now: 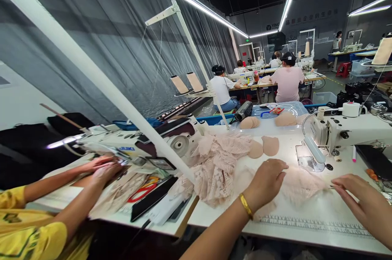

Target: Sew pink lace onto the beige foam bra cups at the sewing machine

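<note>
While lace (pixel 301 186) lies on table (pixel 288 154) before machine (pixel 361 130), left hand (pixel 267 181) arches over its left side, fingers curled; right hand (pixel 353 194) at right edge, fingers bent; whether either grips, cannot tell. Ruffled heap (pixel 219 166) farther left.

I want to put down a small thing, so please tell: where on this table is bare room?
Bare white tabletop shows between the sheer beige fabric piece and the printed ruler strip. A smaller patch lies between the flat, rounded beige pads and the white sewing machine. It is crowded at left, under the heaped beige lace.
</note>
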